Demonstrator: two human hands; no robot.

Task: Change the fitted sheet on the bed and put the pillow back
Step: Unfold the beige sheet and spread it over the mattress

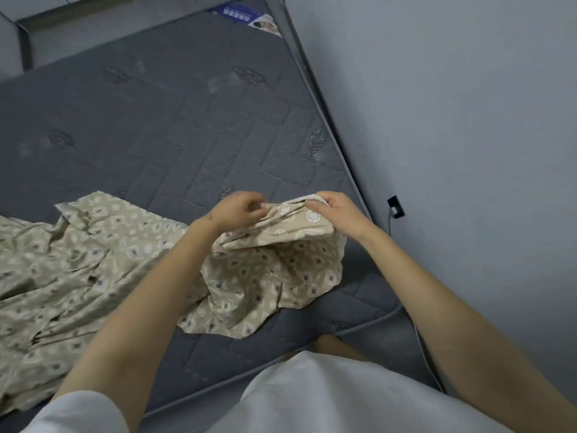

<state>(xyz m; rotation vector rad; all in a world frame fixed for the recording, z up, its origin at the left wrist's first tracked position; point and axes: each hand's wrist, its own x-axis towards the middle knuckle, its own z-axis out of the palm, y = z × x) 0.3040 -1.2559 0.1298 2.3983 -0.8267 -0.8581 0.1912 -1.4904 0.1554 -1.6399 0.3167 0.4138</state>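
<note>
White shirt (327, 401) nearest; left hand (239, 211) and right hand (338, 214) pinch fitted sheet (93, 260); its length runs leftward.

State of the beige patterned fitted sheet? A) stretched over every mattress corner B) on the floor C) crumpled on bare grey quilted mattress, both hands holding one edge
C: left hand and right hand pinch its raised edge; the beige patterned sheet lies crumpled on the grey quilted mattress.

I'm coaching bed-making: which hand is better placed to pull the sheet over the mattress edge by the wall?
Probably right: the right hand grips the sheet nearest the mattress edge by the wall; the left hand holds it farther inboard.
</note>
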